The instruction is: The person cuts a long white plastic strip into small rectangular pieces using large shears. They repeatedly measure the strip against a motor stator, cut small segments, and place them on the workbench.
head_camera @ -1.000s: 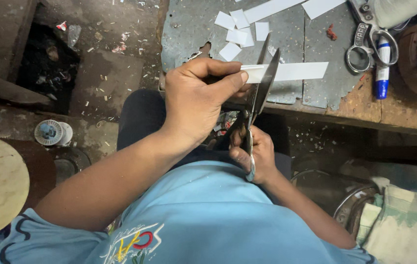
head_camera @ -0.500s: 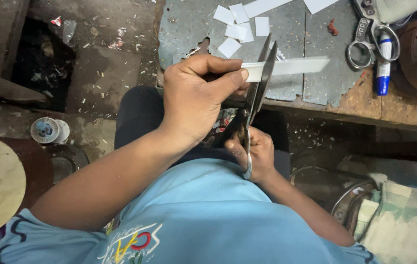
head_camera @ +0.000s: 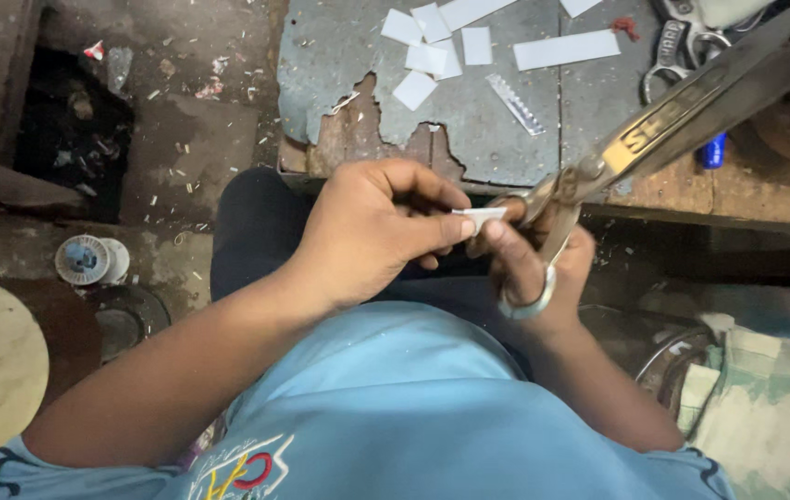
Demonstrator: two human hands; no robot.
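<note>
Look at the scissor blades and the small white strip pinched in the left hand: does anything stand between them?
Nothing visible does. The left hand pinches the white strip at its fingertips, and the strip's free end reaches the pivot of the large scissors held by the right hand. Only the hands themselves crowd that spot.

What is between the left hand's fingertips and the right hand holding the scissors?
In the head view, a small white strip bridges them: the left hand pinches it, its end by the scissors in the right hand.

Both hands close together at lap height: left hand [head_camera: 372, 231] pinching, right hand [head_camera: 529, 264] curled, fingers closed.
</note>
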